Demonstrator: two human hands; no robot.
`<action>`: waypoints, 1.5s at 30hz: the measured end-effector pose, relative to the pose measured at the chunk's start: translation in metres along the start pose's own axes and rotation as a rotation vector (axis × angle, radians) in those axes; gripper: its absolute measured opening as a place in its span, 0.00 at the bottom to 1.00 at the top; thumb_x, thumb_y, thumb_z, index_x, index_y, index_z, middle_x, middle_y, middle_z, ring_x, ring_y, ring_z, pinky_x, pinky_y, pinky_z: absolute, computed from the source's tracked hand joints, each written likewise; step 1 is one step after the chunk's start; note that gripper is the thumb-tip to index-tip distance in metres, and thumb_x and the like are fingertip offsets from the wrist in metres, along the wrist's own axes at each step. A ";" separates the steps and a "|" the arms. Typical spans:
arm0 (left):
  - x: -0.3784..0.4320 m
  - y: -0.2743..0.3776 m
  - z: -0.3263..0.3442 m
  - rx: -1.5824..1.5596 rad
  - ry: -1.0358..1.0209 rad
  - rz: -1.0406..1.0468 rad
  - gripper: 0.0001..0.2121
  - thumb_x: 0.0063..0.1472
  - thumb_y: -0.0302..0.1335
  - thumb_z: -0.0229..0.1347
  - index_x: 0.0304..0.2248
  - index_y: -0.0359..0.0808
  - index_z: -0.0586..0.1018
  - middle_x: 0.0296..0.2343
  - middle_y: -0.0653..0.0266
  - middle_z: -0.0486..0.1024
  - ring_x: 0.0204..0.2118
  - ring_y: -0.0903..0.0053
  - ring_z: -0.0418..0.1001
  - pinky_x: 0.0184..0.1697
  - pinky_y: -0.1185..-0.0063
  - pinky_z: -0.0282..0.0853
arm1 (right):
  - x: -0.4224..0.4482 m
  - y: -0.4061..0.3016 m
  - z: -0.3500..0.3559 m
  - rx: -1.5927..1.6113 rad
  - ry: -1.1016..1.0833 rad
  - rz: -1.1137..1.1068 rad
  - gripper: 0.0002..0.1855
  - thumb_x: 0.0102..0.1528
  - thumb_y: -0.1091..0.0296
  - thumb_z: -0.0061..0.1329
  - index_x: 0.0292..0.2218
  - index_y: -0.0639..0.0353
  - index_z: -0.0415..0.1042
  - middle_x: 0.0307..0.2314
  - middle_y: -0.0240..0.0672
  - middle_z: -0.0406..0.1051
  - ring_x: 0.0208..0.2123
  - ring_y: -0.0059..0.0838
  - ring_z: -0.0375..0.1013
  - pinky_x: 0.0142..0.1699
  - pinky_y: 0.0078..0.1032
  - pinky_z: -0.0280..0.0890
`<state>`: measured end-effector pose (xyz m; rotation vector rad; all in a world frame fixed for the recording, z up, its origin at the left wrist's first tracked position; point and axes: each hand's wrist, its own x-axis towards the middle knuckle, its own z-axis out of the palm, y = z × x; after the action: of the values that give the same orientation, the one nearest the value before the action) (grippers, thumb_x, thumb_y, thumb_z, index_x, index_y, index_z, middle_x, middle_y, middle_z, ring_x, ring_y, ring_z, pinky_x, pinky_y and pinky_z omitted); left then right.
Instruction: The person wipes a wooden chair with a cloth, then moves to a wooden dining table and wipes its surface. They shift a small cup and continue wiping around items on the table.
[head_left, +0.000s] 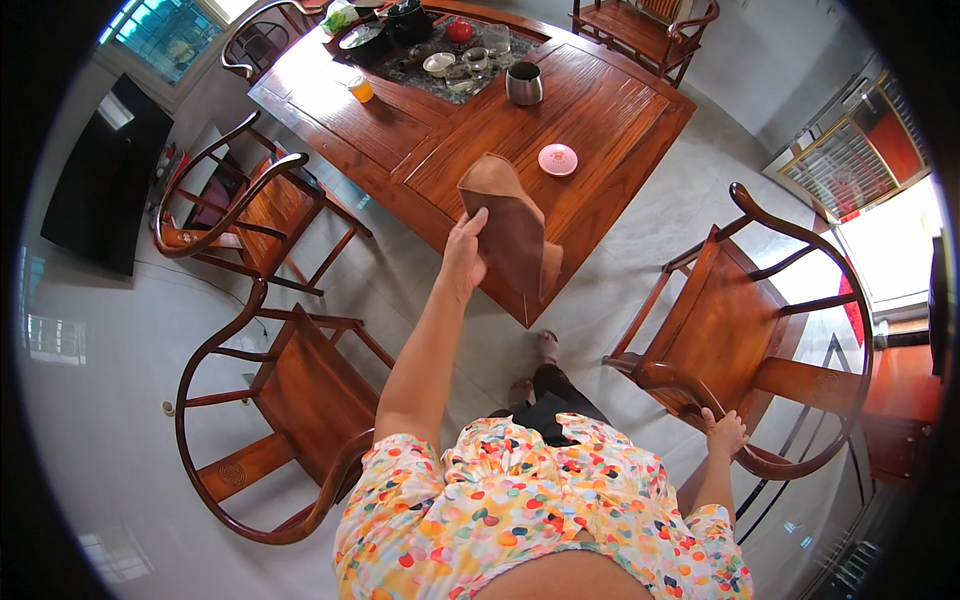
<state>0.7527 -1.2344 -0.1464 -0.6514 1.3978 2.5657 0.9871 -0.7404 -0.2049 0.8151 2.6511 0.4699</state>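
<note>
My left hand (465, 251) grips the edge of a folded brown cloth (506, 232), tan on one side and darker on the other, over the near corner of the wooden table (442, 161). My right hand (724, 433) is closed around the curved armrest of the wooden armchair (712, 330) on the right. A round pink object (558, 160), perhaps a coaster or lid, lies on the tabletop just right of the cloth. Farther back stand a grey metal cup (524, 83) and a small orange container with a pale lid (361, 89).
Glass cups (459, 77), a white bowl (439, 64), a red object (459, 31) and a dark pot (365, 43) stand on the dark inset tray. Wooden armchairs (315, 390) (262, 217) flank the table's left side; another chair (645, 34) stands behind it.
</note>
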 end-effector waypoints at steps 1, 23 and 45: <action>0.013 -0.002 -0.011 0.181 0.116 0.023 0.20 0.55 0.33 0.50 0.46 0.33 0.65 0.39 0.56 0.70 0.43 0.67 0.67 0.46 0.69 0.63 | -0.001 -0.001 -0.005 0.001 -0.042 0.006 0.41 0.43 0.26 0.34 0.36 0.60 0.67 0.34 0.39 0.69 0.40 0.40 0.66 0.44 0.43 0.57; 0.072 -0.046 0.001 2.038 -0.202 0.353 0.40 0.42 0.56 0.54 0.55 0.56 0.55 0.57 0.56 0.43 0.58 0.49 0.35 0.55 0.51 0.35 | 0.009 0.016 0.005 -0.017 -0.057 -0.002 0.39 0.42 0.26 0.35 0.33 0.60 0.66 0.31 0.39 0.68 0.37 0.42 0.66 0.42 0.41 0.57; 0.242 0.118 -0.190 1.931 0.469 0.341 0.25 0.54 0.51 0.42 0.51 0.54 0.64 0.55 0.67 0.52 0.57 0.64 0.47 0.53 0.54 0.44 | 0.148 -0.393 -0.102 0.963 -0.061 0.483 0.36 0.54 0.38 0.28 0.46 0.66 0.57 0.42 0.52 0.64 0.45 0.51 0.63 0.48 0.43 0.58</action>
<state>0.5548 -1.4760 -0.2524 -0.4940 3.0959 0.1471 0.6425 -0.9828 -0.3019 1.6948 2.5242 -0.8040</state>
